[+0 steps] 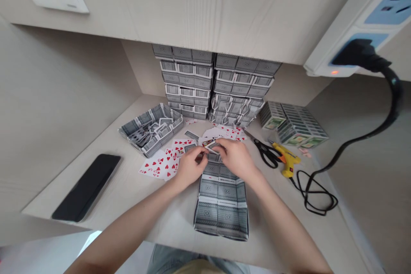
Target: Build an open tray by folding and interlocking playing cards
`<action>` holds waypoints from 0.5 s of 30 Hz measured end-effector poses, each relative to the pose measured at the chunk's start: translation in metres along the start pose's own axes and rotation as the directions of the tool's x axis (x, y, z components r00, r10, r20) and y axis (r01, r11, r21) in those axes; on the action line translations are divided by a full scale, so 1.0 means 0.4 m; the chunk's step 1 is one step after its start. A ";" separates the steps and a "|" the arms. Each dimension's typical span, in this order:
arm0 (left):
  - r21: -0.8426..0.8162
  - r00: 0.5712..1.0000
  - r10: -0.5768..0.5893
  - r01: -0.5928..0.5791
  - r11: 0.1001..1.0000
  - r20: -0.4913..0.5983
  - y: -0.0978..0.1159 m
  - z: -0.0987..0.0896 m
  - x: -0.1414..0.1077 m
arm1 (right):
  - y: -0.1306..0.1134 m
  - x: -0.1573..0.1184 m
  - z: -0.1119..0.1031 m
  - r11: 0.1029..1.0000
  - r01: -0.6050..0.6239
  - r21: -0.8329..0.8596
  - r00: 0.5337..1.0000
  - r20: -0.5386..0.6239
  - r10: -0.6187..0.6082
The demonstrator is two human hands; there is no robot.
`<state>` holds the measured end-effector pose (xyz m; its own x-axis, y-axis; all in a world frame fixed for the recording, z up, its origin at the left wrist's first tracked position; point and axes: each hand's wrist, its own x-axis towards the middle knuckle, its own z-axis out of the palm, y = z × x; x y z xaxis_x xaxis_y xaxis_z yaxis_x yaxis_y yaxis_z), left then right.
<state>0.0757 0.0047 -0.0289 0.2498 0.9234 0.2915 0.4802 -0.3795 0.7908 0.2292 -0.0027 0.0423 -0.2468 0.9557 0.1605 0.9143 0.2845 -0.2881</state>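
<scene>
A box made of playing cards (221, 214), grey card backs outward, lies in front of me near the table's front edge. Above its far end, my right hand (236, 157) pinches a small folded playing card (212, 147). The fingers of my left hand (192, 165) are curled, with the fingertips at the card's left end; the exact grip of the thumb is hard to see. Loose playing cards (156, 166) with red hearts are spread face up to the left of the hands, and more cards (228, 131) lie behind them.
An open card tray (149, 152) with cards inside stands at left, above a black phone (86, 187). Stacked card boxes (188, 79) fill the back. To the right are black scissors (268, 154), a yellow glue gun (290, 158), its cable (305, 192) and wrapped card packs (300, 124).
</scene>
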 end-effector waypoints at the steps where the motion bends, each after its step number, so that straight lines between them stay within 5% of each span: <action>1: 0.001 1.000 -0.011 0.011 1.000 0.004 0.000 0.001 0.000 | 0.003 0.002 0.005 1.000 0.000 0.020 1.000 -0.015 0.000; 15: 0.021 0.998 -0.040 0.039 0.999 0.039 -0.008 0.003 0.002 | 0.009 0.008 0.033 0.995 0.038 0.087 0.998 -0.043 -0.035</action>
<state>0.0753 0.0063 -0.0318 0.2629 0.9349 0.2386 0.5072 -0.3443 0.7901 0.2273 0.0024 0.0294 -0.2643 0.9412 0.2106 0.8727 0.3263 -0.3631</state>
